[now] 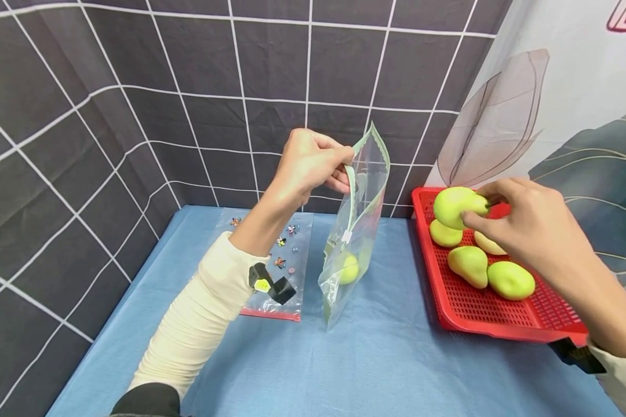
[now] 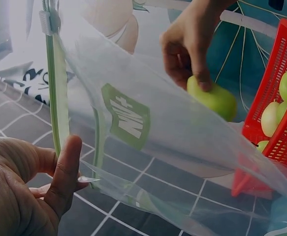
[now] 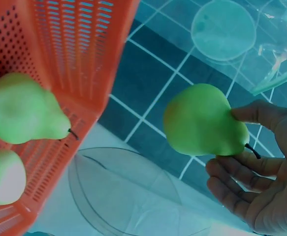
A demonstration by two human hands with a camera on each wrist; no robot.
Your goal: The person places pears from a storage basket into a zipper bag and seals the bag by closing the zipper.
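By its green-edged mouth, my left hand pinches a clear zip bag, which hangs upright with its lower end at the blue cloth. A yellow-green fruit shows low inside the bag. A pear with a dark stem is held near its stem end between the thumb and fingers of my right hand. That hand is above the back of a red basket, to the right of the bag. Several more pears lie in the basket.
Left of the upright bag, a flat clear bag with a red zip edge and small colourful pieces lies on the blue cloth, partly behind my left forearm. A dark wall covering with white grid lines stands behind.
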